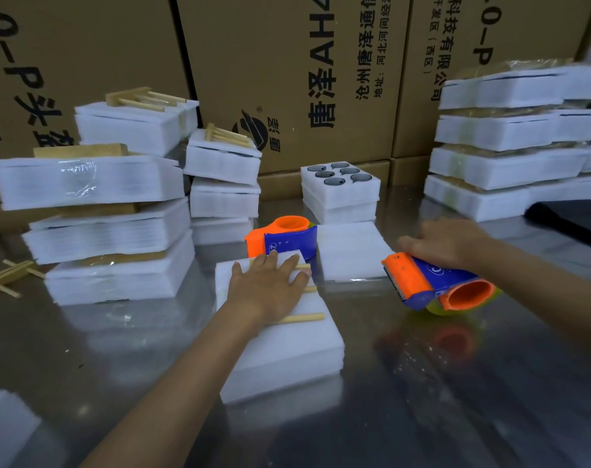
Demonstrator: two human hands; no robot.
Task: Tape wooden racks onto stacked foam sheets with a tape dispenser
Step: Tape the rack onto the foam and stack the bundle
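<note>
The foam stack [280,336] in front of the person is the landmark here. It lies on the shiny surface [456,400], its long axis running away from the person. The wooden rack [300,317] lies on top of the stack, toward its far end, with its thin rods pointing to the stack's right edge, so across that long axis. The left hand [270,285] lies flat on the rack, fingers spread and straight, pressing it down onto the foam.

The tape dispenser [439,283] is to the right of the stack, apart from it, and tilted, with its toothed orange end turned toward the stack. The right hand [439,244] grips it from above, fingers curled over the blue body. A second dispenser [280,238] stands just behind the stack's far end, untouched.

The right hand is clearly the one to bring tape in. As I judge it, the dispenser must travel leftward to the stack's right side and pass over the rods beside the pressing hand.
</note>
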